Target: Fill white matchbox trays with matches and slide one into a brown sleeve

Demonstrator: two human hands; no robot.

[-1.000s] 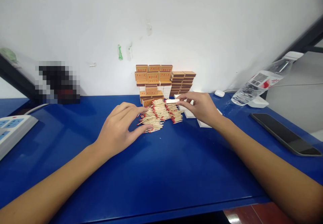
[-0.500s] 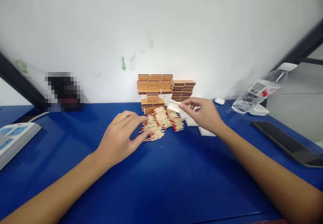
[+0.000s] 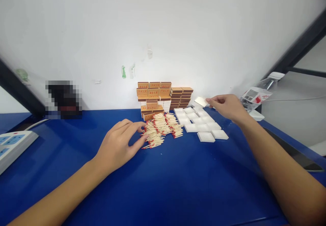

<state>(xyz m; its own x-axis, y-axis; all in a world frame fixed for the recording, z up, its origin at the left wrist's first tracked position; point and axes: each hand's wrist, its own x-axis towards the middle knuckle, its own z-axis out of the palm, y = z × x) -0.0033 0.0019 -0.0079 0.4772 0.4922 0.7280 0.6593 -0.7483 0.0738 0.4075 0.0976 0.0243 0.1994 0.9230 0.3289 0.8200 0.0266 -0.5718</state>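
A pile of red-tipped matches (image 3: 163, 129) lies on the blue table (image 3: 158, 181). My left hand (image 3: 119, 146) rests at the pile's left edge, fingers curled loosely, thumb and fingertips touching the matches. My right hand (image 3: 226, 106) is raised at the back right, pinching a white inner matchbox tray (image 3: 200, 101) above the table. Below it, several white trays (image 3: 201, 124) lie in rows to the right of the matches. Stacks of orange-brown matchbox sleeves (image 3: 164, 95) stand against the wall behind the pile.
A white power strip (image 3: 12, 144) lies at the left edge. A tilted plastic water bottle (image 3: 257, 93) stands at the back right, with a dark phone (image 3: 297, 149) by the right edge. A blurred dark object (image 3: 63, 98) sits against the wall at left.
My right hand has lifted a white tray and carried it right and up, away from the matches, uncovering the rows of trays. My left hand stays at the pile.
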